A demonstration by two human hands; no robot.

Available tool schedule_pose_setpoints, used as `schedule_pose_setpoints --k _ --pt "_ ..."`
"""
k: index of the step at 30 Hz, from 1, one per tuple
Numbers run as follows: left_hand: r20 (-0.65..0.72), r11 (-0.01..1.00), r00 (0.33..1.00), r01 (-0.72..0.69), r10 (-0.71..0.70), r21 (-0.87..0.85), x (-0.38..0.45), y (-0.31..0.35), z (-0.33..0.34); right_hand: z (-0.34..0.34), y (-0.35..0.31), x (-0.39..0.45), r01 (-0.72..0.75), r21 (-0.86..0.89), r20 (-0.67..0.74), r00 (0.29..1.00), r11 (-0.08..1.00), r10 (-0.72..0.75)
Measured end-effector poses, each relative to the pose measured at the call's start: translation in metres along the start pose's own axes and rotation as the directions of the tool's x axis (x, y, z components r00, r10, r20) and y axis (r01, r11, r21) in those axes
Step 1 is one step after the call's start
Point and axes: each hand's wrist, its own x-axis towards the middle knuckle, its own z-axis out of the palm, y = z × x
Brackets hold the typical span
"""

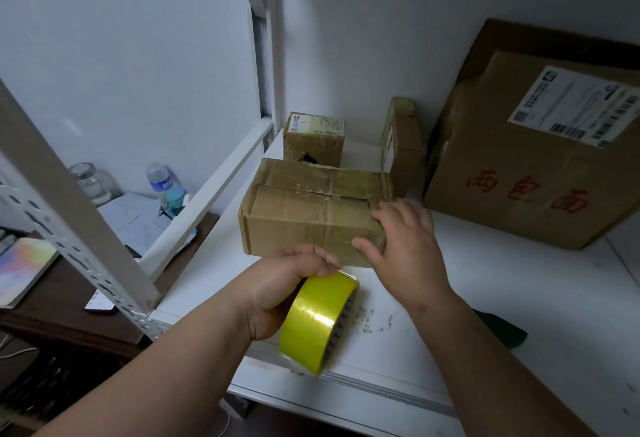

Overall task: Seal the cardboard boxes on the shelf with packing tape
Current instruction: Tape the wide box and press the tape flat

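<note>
Now my left hand is curled around the top of the tape roll, fingers and thumb gripping it, the roll held upright on its edge just above the front of the shelf. The forearm comes in from the lower left. My right hand lies flat on the near right corner of the box, fingers spread and nearly straight, the thumb pressing the front face and the other fingers over the top edge. That arm reaches in from the lower right.

The box sits in the middle of the shelf, its top flaps closed, with old clear tape along the seam and a small gap in the seam near my fingers. Whether anything is inside, I cannot tell. Behind it stands a small box, closed, with a dark hole torn in its front. A thin box stands on edge beside it. To the right a big box leans back against the wall.

The big box carries a white shipping label with barcodes, the print too small to read, and red Chinese characters on its front. The small box has a pale label on top, unreadable too.
</note>
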Motion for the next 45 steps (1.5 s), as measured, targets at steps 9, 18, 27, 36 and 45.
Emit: schedule_pose_setpoints --k 9,18,27,36,45 --pt "-0.082 0.994 0.991 -0.103 0.101 -0.026 -0.001 -0.002 0.004 -0.017 -0.028 -0.038 -0.175 0.37 -0.176 0.951 0.913 0.254" --pt "-0.151 0.919 0.933 -0.275 0.326 0.283 -0.006 -0.001 0.009 -0.029 -0.083 -0.066 -0.626 0.78 0.594 0.741 0.002 0.312" --pt "-0.251 0.876 0.844 -0.422 0.474 0.235 -0.01 -0.004 0.0 -0.024 -0.093 -0.072 -0.519 0.763 0.418 0.851 0.385 0.317" --pt "-0.24 0.879 0.846 -0.465 0.476 0.105 -0.023 0.0 0.008 -0.029 -0.095 -0.066 -0.485 0.765 0.4 0.874 0.425 0.277" --pt "-0.219 0.897 0.87 -0.434 0.442 0.089 -0.025 0.003 0.003 -0.024 -0.095 -0.055 -0.551 0.804 0.434 0.801 0.225 0.412"
